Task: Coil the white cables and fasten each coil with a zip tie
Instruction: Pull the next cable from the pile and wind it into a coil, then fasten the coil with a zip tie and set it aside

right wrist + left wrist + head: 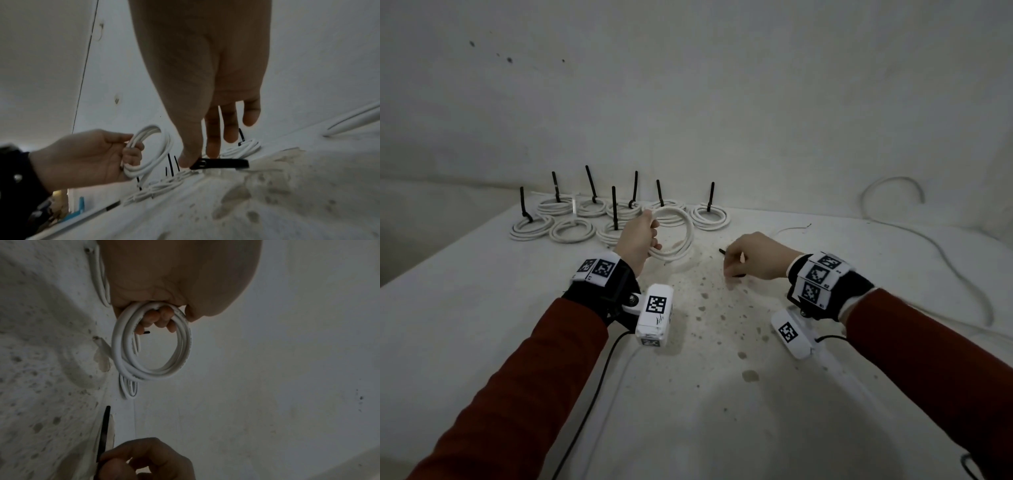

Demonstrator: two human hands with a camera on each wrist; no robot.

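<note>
My left hand (641, 236) grips a coil of white cable (677, 236) and holds it upright above the table; its fingers curl through the loop (152, 344). My right hand (748, 255) pinches a black zip tie (221, 163) between thumb and forefinger, low over the stained table top, to the right of the coil (150, 152). The tie's tip (722, 251) sticks out left of that hand. The tie also shows as a dark strip (103, 431) above the right hand (144, 459) in the left wrist view.
Several tied white coils (571, 222) with black zip-tie tails standing up lie at the back left of the white table (482, 308). One more tied coil (710, 214) lies behind the hands. A loose white cable (941, 253) snakes along the right side.
</note>
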